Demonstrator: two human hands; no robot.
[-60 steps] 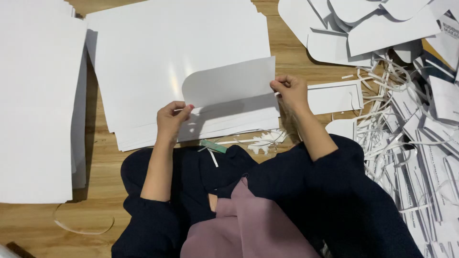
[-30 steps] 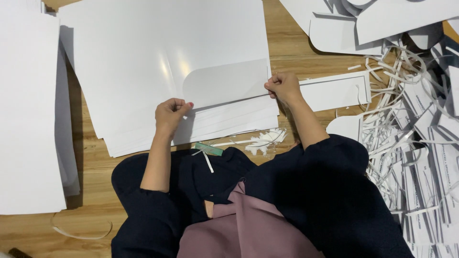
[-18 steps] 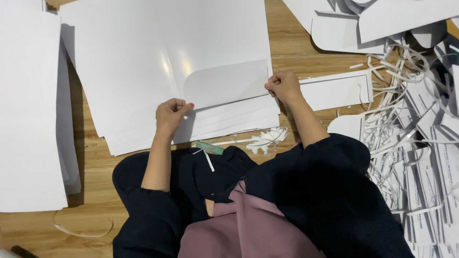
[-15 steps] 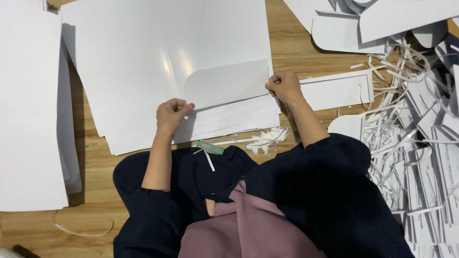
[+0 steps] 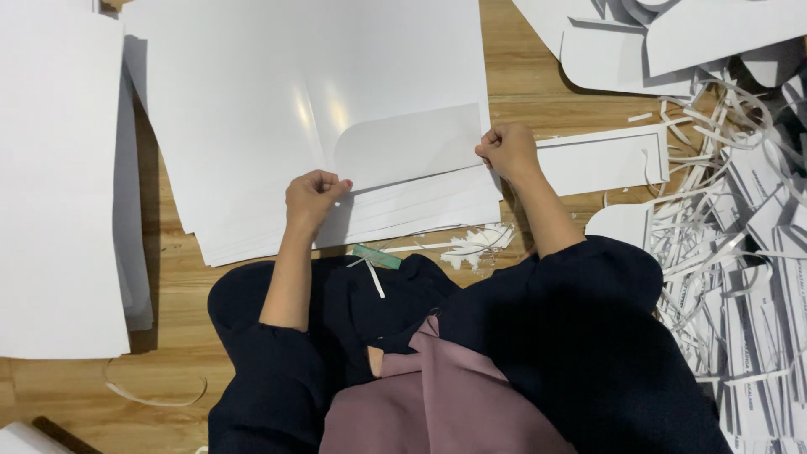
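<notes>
White rounded-corner card piece (image 5: 408, 145) lies atop the stack of large white glossy sheets (image 5: 294, 109), pinched by left hand (image 5: 311, 192) and right hand (image 5: 506, 150); uneven pulling could crease it.

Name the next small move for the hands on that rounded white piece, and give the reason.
Probably lift the rounded white piece clear of the stack of white sheets. The left hand pinches its near left corner and the right hand its right edge, so both ends are gripped. It appears to lie separate on top of the stack, though whether it is fully cut free cannot be told.
</notes>
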